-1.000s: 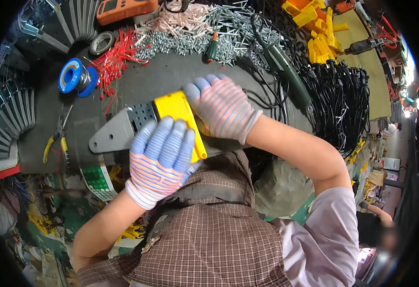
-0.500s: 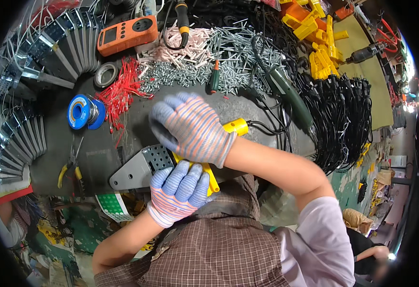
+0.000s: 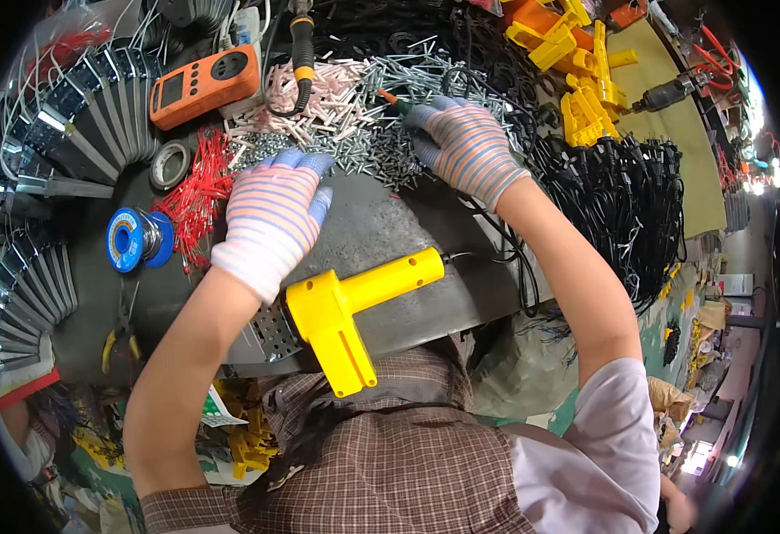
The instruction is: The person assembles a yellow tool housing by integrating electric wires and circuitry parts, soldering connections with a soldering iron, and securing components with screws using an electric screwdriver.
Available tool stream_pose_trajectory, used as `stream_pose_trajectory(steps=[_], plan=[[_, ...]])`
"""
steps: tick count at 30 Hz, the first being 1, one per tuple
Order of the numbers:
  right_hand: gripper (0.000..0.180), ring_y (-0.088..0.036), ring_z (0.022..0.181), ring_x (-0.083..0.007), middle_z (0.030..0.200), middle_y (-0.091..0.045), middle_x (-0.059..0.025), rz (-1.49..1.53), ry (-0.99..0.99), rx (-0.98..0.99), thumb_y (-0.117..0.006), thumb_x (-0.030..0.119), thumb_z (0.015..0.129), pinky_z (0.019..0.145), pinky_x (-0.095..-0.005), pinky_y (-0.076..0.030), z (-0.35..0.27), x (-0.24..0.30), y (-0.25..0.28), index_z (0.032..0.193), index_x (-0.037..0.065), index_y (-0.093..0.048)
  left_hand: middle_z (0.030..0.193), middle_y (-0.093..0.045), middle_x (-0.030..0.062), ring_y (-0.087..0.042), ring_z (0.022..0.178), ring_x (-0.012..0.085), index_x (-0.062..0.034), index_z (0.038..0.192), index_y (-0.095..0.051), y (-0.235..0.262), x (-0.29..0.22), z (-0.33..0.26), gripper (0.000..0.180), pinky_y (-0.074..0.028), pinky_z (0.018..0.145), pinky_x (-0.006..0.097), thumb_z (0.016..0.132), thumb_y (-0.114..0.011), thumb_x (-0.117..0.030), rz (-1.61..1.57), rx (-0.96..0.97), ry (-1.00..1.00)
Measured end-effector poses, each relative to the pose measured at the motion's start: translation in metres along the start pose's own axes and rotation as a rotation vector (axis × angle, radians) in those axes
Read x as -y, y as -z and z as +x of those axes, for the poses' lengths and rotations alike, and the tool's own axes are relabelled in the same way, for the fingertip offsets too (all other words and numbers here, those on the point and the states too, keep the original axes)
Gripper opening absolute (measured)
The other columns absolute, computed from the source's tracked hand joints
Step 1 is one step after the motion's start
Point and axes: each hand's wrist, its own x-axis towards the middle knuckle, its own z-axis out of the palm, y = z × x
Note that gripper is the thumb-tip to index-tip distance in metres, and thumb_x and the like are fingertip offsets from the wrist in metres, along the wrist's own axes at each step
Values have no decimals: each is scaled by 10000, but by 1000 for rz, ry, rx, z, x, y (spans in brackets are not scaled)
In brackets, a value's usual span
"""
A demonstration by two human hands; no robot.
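By right hand (image 3: 465,147), green-handled screwdriver (image 3: 396,103)

Lighting: bright, even, from overhead; colours saturated. Shadows: soft and short, darkest under the left hand (image 3: 272,214) on the grey desk (image 3: 381,222). Glare: blown-out white patches at the far right rim; faint sheen on the yellow tool (image 3: 350,307). Focus: centre sharp, screws and glove stripes crisp. Distortion: strong fisheye, straight edges bowed toward the rim, a black circular border around the picture. Blur: slight smear and dimming at the outer edge.
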Motion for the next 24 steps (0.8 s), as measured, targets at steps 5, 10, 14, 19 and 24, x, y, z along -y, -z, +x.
stream_pose_trajectory(steps=[5,10,14,19,24], plan=[[179,-594,872,-313,876,-605,-91,234,116,193,-662,210,808,791,-423,-479,-20,26,15,957,111,-672,977,-608,121,-603,934,322,-123,981,-626,-6,-2,14,195,-483,828,440,805,-656,-201,214,115,-11],[174,-588,909,-285,912,-594,-68,24,120,228,-668,221,784,789,-411,-461,-19,32,7,928,121,-665,955,-601,108,-604,901,307,-134,960,-627,-5,4,2,165,-469,794,439,799,-640,-168,263,80,-101],[179,-619,900,-270,919,-635,-97,-157,283,294,-616,200,786,788,-395,-473,-14,39,11,935,115,-669,933,-608,96,-613,870,300,-132,1002,-614,-9,7,-1,194,-468,780,428,809,-613,-151,325,32,-148],[162,-634,857,-292,863,-645,-119,-91,302,143,-603,179,803,755,-406,-489,-20,31,7,932,92,-647,922,-634,150,-611,844,362,-67,986,-588,-6,21,-3,132,-476,761,443,863,-596,-114,-17,-110,-46],[93,-623,794,-361,815,-636,-139,624,-21,124,-618,136,857,690,-423,-508,-23,37,11,910,61,-606,891,-648,149,-628,806,357,-68,965,-586,6,27,-16,117,-492,712,439,862,-611,-118,-197,-242,54]])
